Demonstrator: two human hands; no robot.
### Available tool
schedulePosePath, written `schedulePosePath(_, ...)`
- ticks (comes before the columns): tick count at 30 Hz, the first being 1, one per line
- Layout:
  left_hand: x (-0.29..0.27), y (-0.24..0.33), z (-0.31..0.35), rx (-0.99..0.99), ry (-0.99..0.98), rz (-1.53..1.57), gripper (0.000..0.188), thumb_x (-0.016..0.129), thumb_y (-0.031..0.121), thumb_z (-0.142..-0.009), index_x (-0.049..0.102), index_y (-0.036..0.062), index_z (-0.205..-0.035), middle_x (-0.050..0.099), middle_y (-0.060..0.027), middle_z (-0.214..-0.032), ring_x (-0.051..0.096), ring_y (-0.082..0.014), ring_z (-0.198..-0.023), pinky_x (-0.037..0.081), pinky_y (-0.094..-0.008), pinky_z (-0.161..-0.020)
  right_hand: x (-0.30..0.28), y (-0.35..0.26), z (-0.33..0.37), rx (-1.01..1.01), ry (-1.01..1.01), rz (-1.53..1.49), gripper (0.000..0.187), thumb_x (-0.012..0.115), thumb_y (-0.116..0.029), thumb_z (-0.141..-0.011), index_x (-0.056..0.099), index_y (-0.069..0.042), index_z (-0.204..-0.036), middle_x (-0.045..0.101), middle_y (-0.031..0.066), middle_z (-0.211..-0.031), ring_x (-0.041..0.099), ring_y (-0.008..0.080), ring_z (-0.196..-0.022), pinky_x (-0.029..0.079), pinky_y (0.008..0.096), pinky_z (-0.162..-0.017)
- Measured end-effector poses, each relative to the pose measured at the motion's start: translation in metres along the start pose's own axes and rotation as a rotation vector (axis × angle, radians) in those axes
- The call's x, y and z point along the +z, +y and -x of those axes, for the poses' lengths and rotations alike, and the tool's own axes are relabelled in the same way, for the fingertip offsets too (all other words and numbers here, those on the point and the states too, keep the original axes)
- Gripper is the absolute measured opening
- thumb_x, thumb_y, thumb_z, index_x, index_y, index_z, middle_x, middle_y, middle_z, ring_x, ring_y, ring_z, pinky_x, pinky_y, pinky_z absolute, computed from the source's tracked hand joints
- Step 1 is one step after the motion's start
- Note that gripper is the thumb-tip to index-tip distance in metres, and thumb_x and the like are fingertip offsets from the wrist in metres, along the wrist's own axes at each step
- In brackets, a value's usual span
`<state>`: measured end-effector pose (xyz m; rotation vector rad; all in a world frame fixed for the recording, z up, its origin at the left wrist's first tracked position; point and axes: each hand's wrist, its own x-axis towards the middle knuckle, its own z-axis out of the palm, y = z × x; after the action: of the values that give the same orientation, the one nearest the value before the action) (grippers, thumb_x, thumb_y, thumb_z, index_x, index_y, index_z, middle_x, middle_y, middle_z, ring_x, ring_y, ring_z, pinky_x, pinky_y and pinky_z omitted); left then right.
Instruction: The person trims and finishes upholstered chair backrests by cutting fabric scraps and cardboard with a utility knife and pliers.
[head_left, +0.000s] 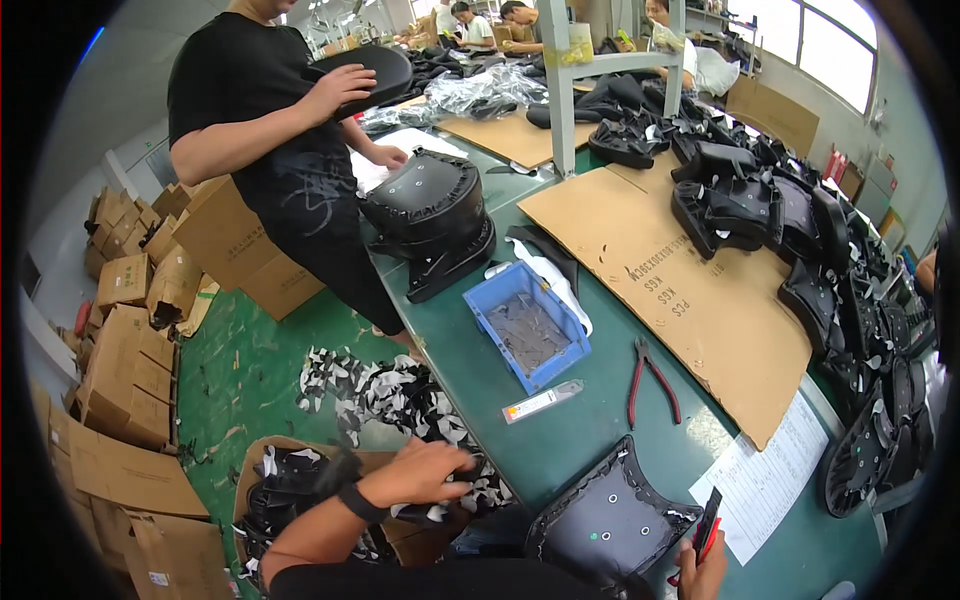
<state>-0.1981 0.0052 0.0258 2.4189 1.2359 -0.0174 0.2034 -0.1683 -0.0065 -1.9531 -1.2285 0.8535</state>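
A black padded panel (605, 510) lies near me on the green table, its plain side with small round holes facing up and its edge covering gathered and ragged. Beside its right corner, my right hand (705, 575) is closed around a red and black utility knife (711, 525) that points upward. My left hand (425, 474), a black band on its wrist, is out past the table's left edge with the fingers stretched. It is above the floor scraps, next to an open carton (250, 470) of black pieces. A dark blurred shape (338, 474) shows beside that wrist; I cannot tell what it is.
Red-handled pliers (650, 385), a labelled flat packet (543, 401) and a blue bin (530, 325) of grey pieces lie ahead. A cardboard sheet (670, 290), printed paper (765, 480) and piled black panels (800, 215) fill the right. A co-worker (275, 130) stands by stacked panels (430, 215).
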Motion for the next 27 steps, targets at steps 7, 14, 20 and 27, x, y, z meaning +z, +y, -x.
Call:
schedulePosePath(7, 0.072, 0.104, -0.119, 0.007, -0.015, 0.475, 0.071, 0.062, 0.058, -0.084, 0.059, -0.0063, -0.114, 0.065, -0.0196, -0.108, 0.062, -0.0313, -0.102, 0.048, -0.0386, -0.089, 0.017, -0.026, -0.019, 0.155, 0.221, -0.353, 0.042, 0.064, -0.013, -0.084, 0.048, -0.004, -0.121, 0.054, 0.0051, -0.094, 0.05, 0.0146, -0.086, 0.042, 0.0293, -0.081)
schedulePosePath(14, 0.023, 0.129, -0.227, -0.148, -0.141, 1.889, 0.051, 0.068, 0.041, -0.087, 0.06, 0.0018, -0.119, 0.064, -0.0078, -0.118, 0.06, -0.0186, -0.106, 0.048, -0.0347, -0.093, -0.052, -0.034, -0.056, 0.075, 0.38, -0.465, 0.023, 0.056, -0.01, -0.092, 0.043, -0.002, -0.109, 0.062, 0.0113, -0.085, 0.059, 0.0131, -0.058, 0.048, 0.0232, -0.05)
schedulePosePath(20, 0.001, 0.111, -0.313, -0.115, 0.313, 2.201, 0.025, 0.061, 0.037, -0.093, 0.056, 0.0123, -0.09, 0.056, 0.0021, -0.08, 0.055, -0.0112, -0.072, 0.046, -0.0271, -0.064, -0.098, -0.02, -0.156, -0.089, 0.351, -0.307, 0.03, 0.063, -0.006, -0.084, 0.05, -0.001, -0.11, 0.054, 0.0032, -0.068, 0.051, 0.0081, -0.046, 0.039, 0.0211, -0.041)
schedulePosePath(27, 0.12, 0.19, -0.272, 0.221, 0.191, 1.394, 0.019, 0.06, 0.023, -0.093, 0.06, 0.005, -0.088, 0.056, -0.0019, -0.072, 0.053, -0.0103, -0.063, 0.045, -0.027, -0.058, -0.122, -0.044, -0.399, -0.303, 0.305, -0.406, 0.041, 0.06, -0.009, -0.086, 0.054, -0.011, -0.127, 0.057, -0.0007, -0.093, 0.056, 0.0091, -0.073, 0.051, 0.0251, -0.061)
